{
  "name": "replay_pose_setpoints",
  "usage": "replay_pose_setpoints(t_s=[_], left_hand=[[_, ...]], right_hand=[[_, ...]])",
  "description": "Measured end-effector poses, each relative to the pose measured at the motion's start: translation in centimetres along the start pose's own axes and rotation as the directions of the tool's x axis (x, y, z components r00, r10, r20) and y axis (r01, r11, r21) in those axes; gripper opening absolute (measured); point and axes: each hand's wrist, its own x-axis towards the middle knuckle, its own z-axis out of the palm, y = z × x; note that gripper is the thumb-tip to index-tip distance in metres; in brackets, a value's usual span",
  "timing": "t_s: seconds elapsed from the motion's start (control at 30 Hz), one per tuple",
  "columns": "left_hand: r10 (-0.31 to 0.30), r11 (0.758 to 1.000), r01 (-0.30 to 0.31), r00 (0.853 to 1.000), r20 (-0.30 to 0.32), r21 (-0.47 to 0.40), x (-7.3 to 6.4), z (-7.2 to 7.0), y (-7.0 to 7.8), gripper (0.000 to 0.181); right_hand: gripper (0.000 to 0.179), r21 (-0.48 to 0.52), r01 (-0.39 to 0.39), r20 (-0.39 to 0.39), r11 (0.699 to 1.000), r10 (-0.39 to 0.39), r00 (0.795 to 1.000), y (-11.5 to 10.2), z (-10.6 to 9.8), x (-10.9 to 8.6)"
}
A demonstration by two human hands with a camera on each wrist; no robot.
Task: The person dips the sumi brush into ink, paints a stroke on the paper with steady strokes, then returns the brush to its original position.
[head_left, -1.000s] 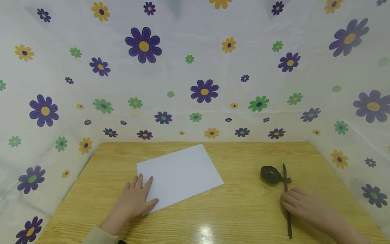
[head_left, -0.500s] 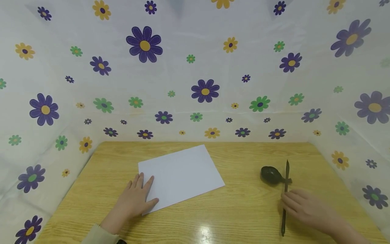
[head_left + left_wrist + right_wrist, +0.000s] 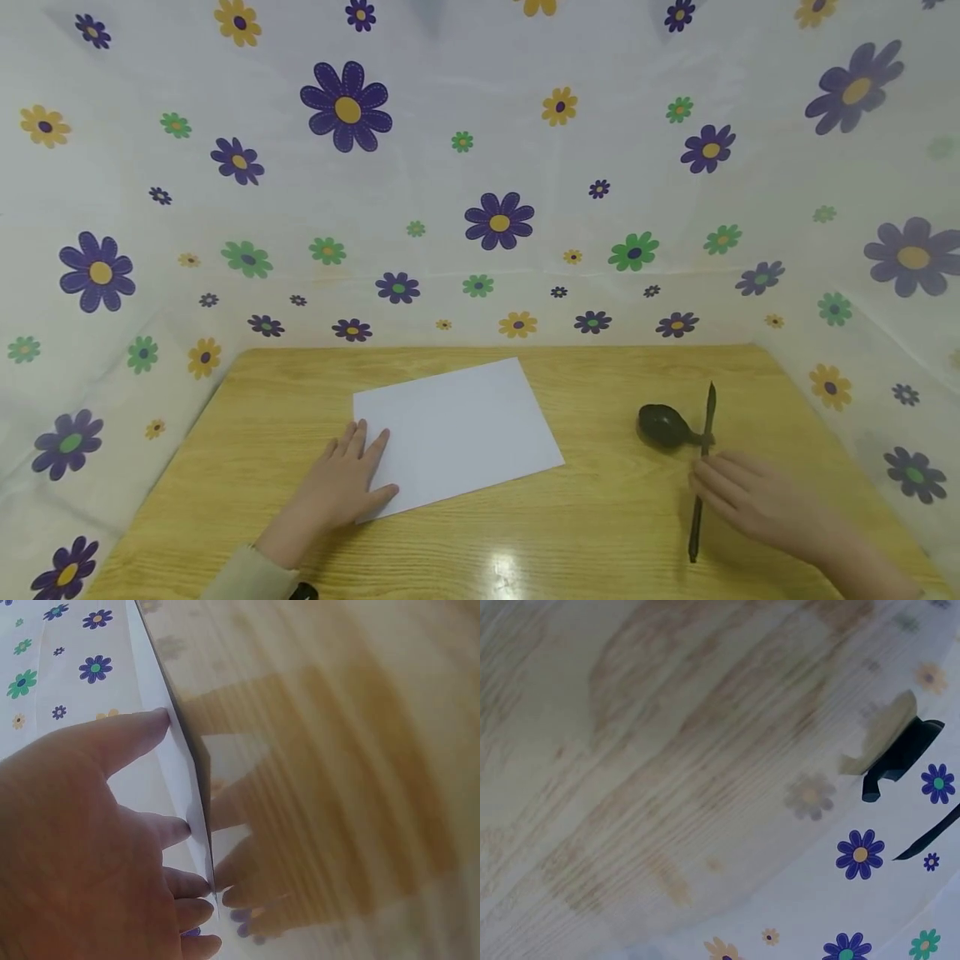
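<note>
The right hand grips a dark stick, its long way pointing forward. The paper lies well left of it, with the left hand resting there, fingers straight and spread.

Before me, one table: yellow wood grain, glossy, a light reflected near the front. On it I count: one white sheet, askew, left of centre; one dark scoop, well apart, right.
</note>
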Motion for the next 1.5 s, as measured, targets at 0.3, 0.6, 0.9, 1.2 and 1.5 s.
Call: replay_pose_setpoints(t_s=[0.3,0.6,0.9,1.2,1.5], left_hand=[[0.055,0.999,-0.055,0.998,-0.009,-0.001,0.7,0.1,0.9,0.084],[0.078,0.997,-0.078,0.997,0.021,-0.007,1.2,0.2,2.1,0.079],[0.101,0.995,-0.101,0.995,0.025,0.007,1.5,0.4,2.8,0.076],[0.133,0.991,-0.134,0.991,0.018,0.025,1.9,0.6,3.4,0.071],[0.161,0.986,-0.162,0.987,0.023,0.029,2.3,0.8,3.9,0.067]], right_hand=[[0.055,-0.058,-0.025,0.010,0.998,0.026,1.000,0.8,-0.9,-0.3],[0.056,-0.015,-0.082,0.016,0.997,0.082,0.997,1.5,-1.9,-0.1],[0.057,0.012,-0.127,0.060,0.992,0.126,0.990,2.2,-2.9,0.4],[0.057,0.086,-0.190,-0.035,0.978,0.193,0.981,2.6,-2.9,0.9],[0.052,0.098,-0.297,-0.088,0.950,0.305,0.948,2.3,-3.0,1.9]])
